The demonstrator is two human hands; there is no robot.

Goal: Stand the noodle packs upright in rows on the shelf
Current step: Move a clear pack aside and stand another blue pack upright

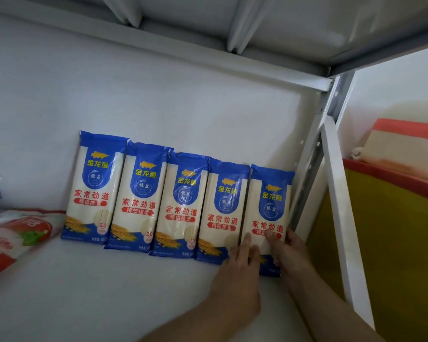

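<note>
Five blue-and-white noodle packs (181,203) are standing upright in one row against the white back wall (158,99) of the shelf (109,292), each touching its neighbour; the rightmost pack (269,208) is sitting just beside the grey metal upright (309,169). The left hand (240,265) is lying with straight fingers across that pack's lower left edge; the right hand (287,253) is curling round its lower right edge, thumb pressing the front. A red-and-white bag (13,240) is lying flat at the far left, well apart from both hands.
</note>
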